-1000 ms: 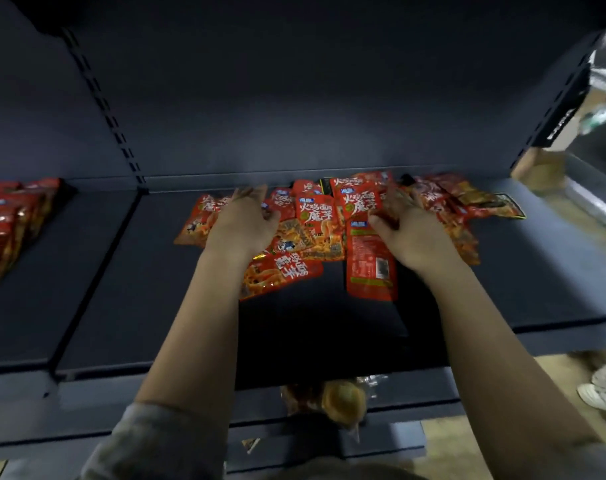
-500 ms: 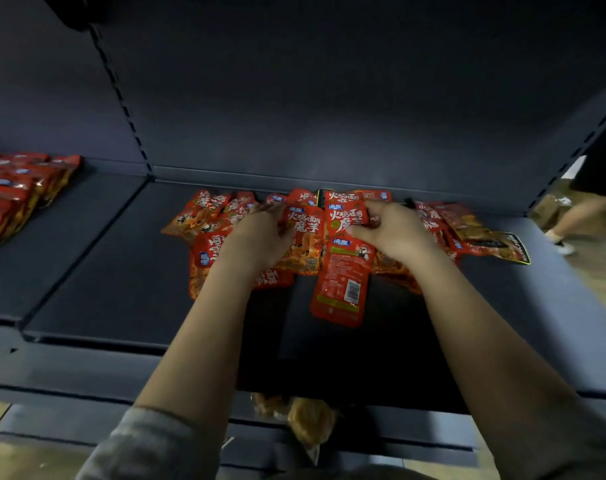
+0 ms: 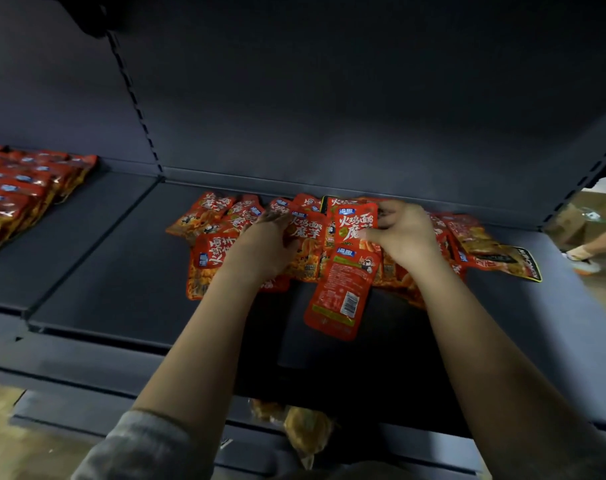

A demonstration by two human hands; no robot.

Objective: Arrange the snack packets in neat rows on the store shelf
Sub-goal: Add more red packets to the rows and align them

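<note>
Several red snack packets (image 3: 215,216) lie in a loose overlapping heap at the back of the dark shelf (image 3: 121,289). My left hand (image 3: 263,244) rests on the heap, fingers curled over a packet with white lettering (image 3: 306,233). My right hand (image 3: 403,233) pinches the top of an upright-facing packet (image 3: 355,225). In front of it one packet (image 3: 339,296) lies face down, barcode up, pointing toward the shelf's front. A black-edged packet (image 3: 523,263) lies at the heap's right end.
Neat rows of the same red packets (image 3: 21,192) fill the neighbouring shelf bay at far left. A yellowish bag (image 3: 305,431) shows on the lower shelf below. Another person's foot (image 3: 585,258) and cardboard boxes are on the floor at right.
The view has shifted slightly left and down. My right hand has closed its fingers on the top packet; my left hand has stayed on the heap.
</note>
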